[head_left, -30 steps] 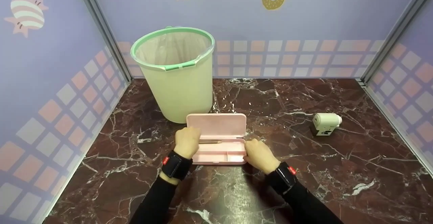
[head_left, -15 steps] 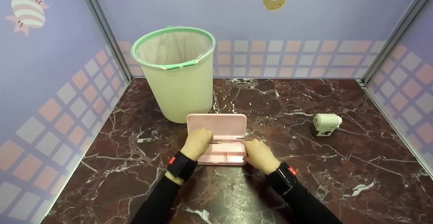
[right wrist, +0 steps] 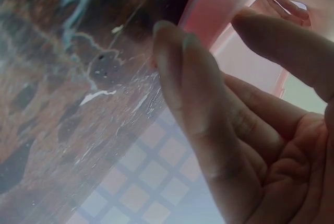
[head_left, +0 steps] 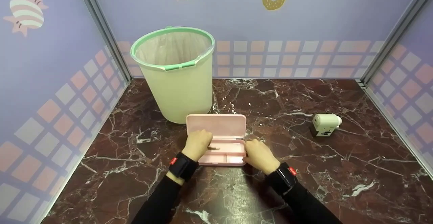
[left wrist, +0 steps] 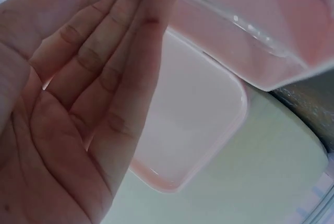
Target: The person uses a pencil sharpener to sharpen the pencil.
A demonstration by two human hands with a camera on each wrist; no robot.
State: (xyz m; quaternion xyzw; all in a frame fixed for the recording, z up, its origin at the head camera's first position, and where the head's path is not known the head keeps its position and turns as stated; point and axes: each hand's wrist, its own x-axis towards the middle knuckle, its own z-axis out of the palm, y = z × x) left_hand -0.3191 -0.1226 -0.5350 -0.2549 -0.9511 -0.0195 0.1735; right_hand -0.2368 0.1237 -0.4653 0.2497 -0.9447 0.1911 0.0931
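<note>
A pink pencil case point(head_left: 233, 147) lies with its lid point(head_left: 216, 126) raised at the back, its tray divided into compartments. My left hand point(head_left: 198, 144) reaches over the tray's left part and pinches a pencil point(head_left: 213, 148), whose tip sticks out to the right. In the left wrist view the fingers point(left wrist: 112, 78) are close together at the tray and hide the pencil; the lid point(left wrist: 193, 114) rises behind them. My right hand point(head_left: 259, 154) holds the case's right end. The right wrist view shows its thumb and fingers point(right wrist: 201, 98) on either side of the pink wall point(right wrist: 214, 12).
A tall pale bin point(head_left: 179, 92) with a green rim and a clear liner stands just behind the case. To the right sits a small pale green device point(head_left: 326, 124) with a round hole and a knob. Patterned panels point(head_left: 236, 21) enclose the dark marbled table point(head_left: 118, 183).
My left hand has moved right from the case's left edge, over the tray, and taken hold of the pencil. The pencil has shifted slightly toward the front. My right hand has stayed put.
</note>
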